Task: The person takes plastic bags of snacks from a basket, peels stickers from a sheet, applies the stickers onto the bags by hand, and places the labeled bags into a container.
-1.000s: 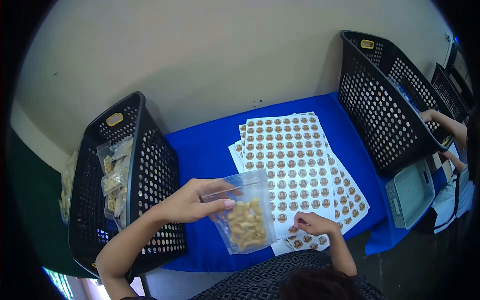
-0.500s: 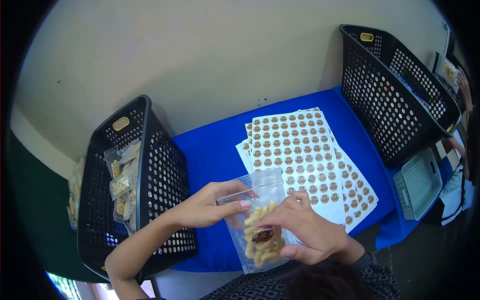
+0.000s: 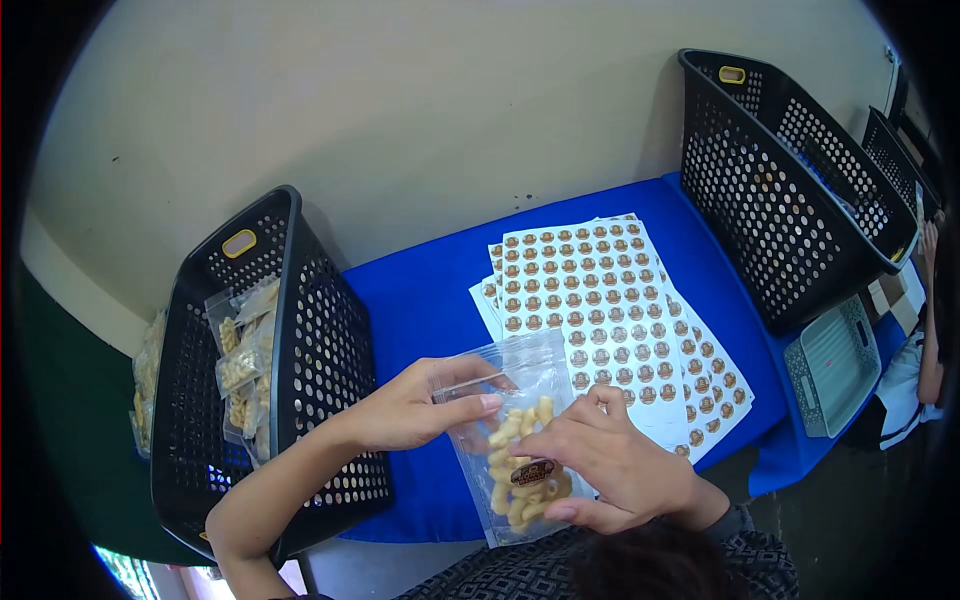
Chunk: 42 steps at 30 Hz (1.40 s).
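The bag (image 3: 512,480) is held up above the front edge of the counter, between the left hand (image 3: 420,405) and the right hand (image 3: 625,465), leaning a little. A pale wall (image 3: 430,120) rises beyond both hands. The counter (image 3: 420,290), covered in blue, stretches out ahead of them. To the left of the left hand stands a tall black basket (image 3: 325,360); a second black basket (image 3: 760,210) stands ahead and well to the right of the right hand. Just beyond the right hand lie overlapping white sheets (image 3: 590,310) printed with rows of round brown marks. Farther to that hand's right is a grey-green tray (image 3: 800,395). The left hand is clamped on the bag's upper left side, thumb in front and fingers behind. The right hand bends over the bag's front, thumb and index finger apart. Left of the left hand, clear packets (image 3: 240,370) are piled inside the nearer basket. A dark label (image 3: 533,472) is on the bag's front, right at the right index fingertip; pale curved snack pieces (image 3: 518,508) show around it.
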Tool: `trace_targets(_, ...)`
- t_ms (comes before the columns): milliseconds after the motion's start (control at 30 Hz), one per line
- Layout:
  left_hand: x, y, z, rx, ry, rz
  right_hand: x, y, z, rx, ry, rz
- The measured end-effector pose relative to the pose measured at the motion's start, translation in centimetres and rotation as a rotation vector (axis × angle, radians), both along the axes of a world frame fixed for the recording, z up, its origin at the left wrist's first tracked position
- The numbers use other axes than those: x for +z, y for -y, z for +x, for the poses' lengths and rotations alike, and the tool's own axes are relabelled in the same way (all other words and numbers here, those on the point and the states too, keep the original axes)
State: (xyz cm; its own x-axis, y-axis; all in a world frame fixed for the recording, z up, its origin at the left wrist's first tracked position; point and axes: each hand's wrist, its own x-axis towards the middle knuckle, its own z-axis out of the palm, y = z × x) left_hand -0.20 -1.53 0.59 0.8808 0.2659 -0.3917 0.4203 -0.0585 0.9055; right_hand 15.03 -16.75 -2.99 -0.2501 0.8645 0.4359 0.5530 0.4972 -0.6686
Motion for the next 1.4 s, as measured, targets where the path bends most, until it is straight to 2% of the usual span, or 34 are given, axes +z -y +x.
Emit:
trace_targets(67,-0.2,-0.1,0.0,0.017,-0.015,-0.021,0.4,0.2,-0.1,-0.004,0.106,0.030)
trace_targets(300,-0.1,0.0,0.0,-0.006,0.000,0.012,0.5,0.3,0.0,0.027,0.139,0.036)
trace_targets(367,0.1,0.0,0.0,-0.005,-0.007,-0.001,0.1,0.0,0.2,0.067,-0.112,0.053)
trace_targets(500,0.1,-0.1,0.0,-0.055,-0.007,0.027,0.0,0.0,0.6,0.056,-0.194,0.032)
trace_targets(1400,-0.5,-0.4,-0.1,-0.038,-0.014,-0.005,-0.4,0.8,-0.2,-0.003,0.036,0.030)
